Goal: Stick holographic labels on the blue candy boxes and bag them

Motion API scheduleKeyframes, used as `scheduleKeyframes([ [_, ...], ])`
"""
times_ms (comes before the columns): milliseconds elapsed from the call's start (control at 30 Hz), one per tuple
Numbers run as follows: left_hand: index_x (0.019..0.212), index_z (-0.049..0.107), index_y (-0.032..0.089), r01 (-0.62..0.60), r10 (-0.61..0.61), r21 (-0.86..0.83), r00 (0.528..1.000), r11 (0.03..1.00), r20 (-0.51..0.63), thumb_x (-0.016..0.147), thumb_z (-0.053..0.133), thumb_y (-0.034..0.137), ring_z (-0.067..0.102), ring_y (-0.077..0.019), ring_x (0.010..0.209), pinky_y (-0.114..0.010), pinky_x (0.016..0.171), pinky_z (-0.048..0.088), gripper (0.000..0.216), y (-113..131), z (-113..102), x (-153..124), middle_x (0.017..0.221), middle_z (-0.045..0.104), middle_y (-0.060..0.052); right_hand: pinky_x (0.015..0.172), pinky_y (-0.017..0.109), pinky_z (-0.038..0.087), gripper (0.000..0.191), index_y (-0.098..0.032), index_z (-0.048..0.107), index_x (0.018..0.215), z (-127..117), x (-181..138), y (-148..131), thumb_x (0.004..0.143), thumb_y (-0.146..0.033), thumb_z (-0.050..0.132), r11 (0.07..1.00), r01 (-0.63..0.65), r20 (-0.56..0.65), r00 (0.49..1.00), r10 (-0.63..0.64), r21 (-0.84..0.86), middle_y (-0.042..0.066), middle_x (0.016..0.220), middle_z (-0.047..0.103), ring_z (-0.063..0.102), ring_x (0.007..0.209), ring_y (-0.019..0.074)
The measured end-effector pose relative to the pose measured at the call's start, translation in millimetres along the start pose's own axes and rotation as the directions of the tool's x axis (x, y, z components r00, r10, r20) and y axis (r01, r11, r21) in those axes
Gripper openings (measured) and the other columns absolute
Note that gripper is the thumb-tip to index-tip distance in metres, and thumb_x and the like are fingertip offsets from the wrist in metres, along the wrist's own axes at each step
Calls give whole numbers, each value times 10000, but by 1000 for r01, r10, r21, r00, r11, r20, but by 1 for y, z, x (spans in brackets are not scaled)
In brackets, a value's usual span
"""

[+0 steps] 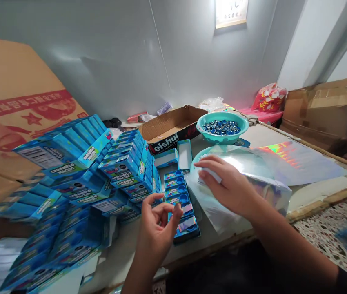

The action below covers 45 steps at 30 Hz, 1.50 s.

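Observation:
My left hand (158,224) is raised over the near end of a tray of small blue boxes (175,190). Its thumb and a finger are pinched together, and whatever may be between them is too small to make out. Shiny strips lie across the nearest boxes in that tray. To the right, my right hand (227,185) reaches over a turquoise basin (195,157) partly covered by clear plastic film (210,208). Its thumb and fingers are bent and apart, with a pale surface showing between them.
Stacked blue cartons (124,163) fill the left side, beside a large cardboard box (17,102). At the back stand an open carton tray (173,124) and a turquoise bowl (219,139) of small blue and silver pieces. Iridescent sheets (308,163) lie at the right.

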<state>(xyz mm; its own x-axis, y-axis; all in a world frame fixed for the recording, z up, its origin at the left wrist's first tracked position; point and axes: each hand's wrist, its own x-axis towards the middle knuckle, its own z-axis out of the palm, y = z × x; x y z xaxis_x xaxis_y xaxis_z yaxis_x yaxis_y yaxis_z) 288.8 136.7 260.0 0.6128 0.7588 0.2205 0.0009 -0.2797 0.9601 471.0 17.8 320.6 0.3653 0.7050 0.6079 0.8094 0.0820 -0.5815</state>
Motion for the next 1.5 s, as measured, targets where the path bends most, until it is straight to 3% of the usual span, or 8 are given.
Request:
scheduleKeyframes([
  [133,997,330,263,98,-87,-168,994,981,72,733,821,415,602,-80,625,-172,598,480,577,4,-3,6,722,645,79,876,322,501,247,-186,661,1175,6,-5,-14,1002,-322,548,980,-44,218,976,1,192,81,1144,681,642,1033,188],
  [367,905,318,259,136,-83,-194,962,972,259,782,784,315,628,-74,674,-176,625,481,486,8,-8,-6,771,638,89,885,317,515,321,-206,656,1202,20,-14,-14,968,-409,571,826,-399,435,875,214,397,59,1217,677,635,1071,187],
  [533,1058,413,255,78,-48,-93,958,993,284,793,762,309,642,-92,690,-202,661,483,441,10,-9,-6,764,648,72,628,250,474,257,-152,712,1063,29,-14,-9,893,-334,650,759,-464,539,823,179,456,18,820,698,616,714,136],
  [733,1218,517,224,209,-195,-14,934,978,299,723,801,455,631,-142,749,-253,684,482,615,12,-16,17,836,665,8,678,283,508,174,-148,740,874,38,-13,-8,844,-299,659,753,-398,370,903,220,524,40,805,740,666,749,173],
  [867,910,666,184,213,-213,39,914,976,345,751,730,586,602,-174,818,-286,754,477,437,5,-19,37,832,654,-28,677,285,530,178,-160,763,857,52,-13,-10,834,-289,642,764,-376,258,925,277,525,47,817,756,687,770,186],
  [1033,764,674,188,100,-132,109,930,989,344,779,675,632,531,-160,743,-277,694,441,444,-2,-24,48,770,608,-14,710,298,538,187,-161,767,855,64,-13,-8,806,-308,663,716,-419,190,905,381,558,56,833,763,698,800,203],
  [1267,1219,521,173,317,-323,73,891,946,318,656,785,599,676,-214,812,-331,790,494,754,-13,-21,63,735,685,-7,684,317,508,292,-148,768,851,83,-20,20,796,-415,666,692,-471,121,862,492,547,75,804,752,679,768,222],
  [1500,1066,452,214,277,-342,290,918,916,203,679,763,440,641,-193,663,-276,616,424,545,-32,-6,72,680,666,19,657,320,487,276,-140,775,860,94,-31,42,788,-334,592,753,-540,97,831,548,376,76,774,745,669,735,232],
])
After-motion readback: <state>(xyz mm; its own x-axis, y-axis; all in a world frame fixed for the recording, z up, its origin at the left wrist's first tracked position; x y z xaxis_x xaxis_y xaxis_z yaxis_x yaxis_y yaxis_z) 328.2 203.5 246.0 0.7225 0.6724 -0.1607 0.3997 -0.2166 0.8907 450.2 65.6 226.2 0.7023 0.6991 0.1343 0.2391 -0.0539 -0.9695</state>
